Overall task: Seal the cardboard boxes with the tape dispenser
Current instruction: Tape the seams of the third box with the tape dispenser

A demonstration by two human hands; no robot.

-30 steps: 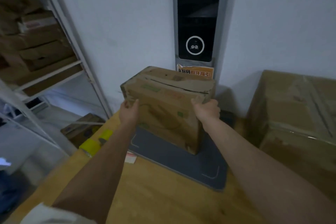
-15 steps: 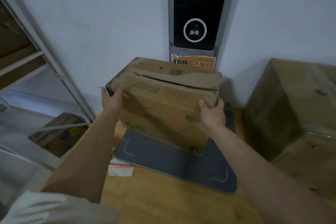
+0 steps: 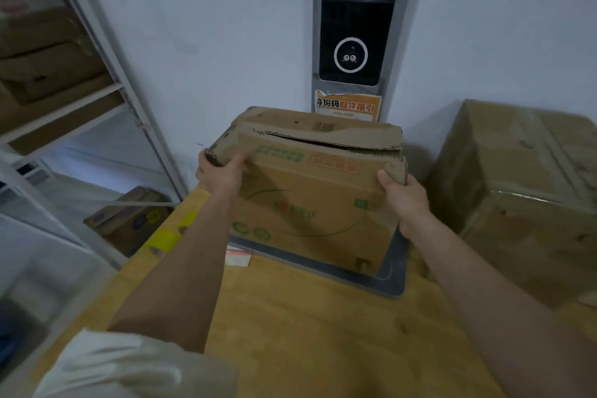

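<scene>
A worn brown cardboard box (image 3: 310, 203) with green and red print sits tilted over a grey mat (image 3: 392, 278) on the wooden table. Its top flaps lie roughly folded, with a dark gap between them. My left hand (image 3: 221, 176) grips the box's upper left corner, thumb on the front face. My right hand (image 3: 405, 200) grips the upper right corner. No tape dispenser is in view.
A large plastic-wrapped carton (image 3: 523, 191) stands on the table at the right. A dark wall terminal (image 3: 353, 26) with an orange label rises behind the box. Metal shelving (image 3: 64, 74) with cartons is at the left; a box (image 3: 129, 220) lies on the floor.
The box has come nearer to me and its front face has turned more upright. Both hands slid up to its top corners. My view shifted left, showing the shelving again.
</scene>
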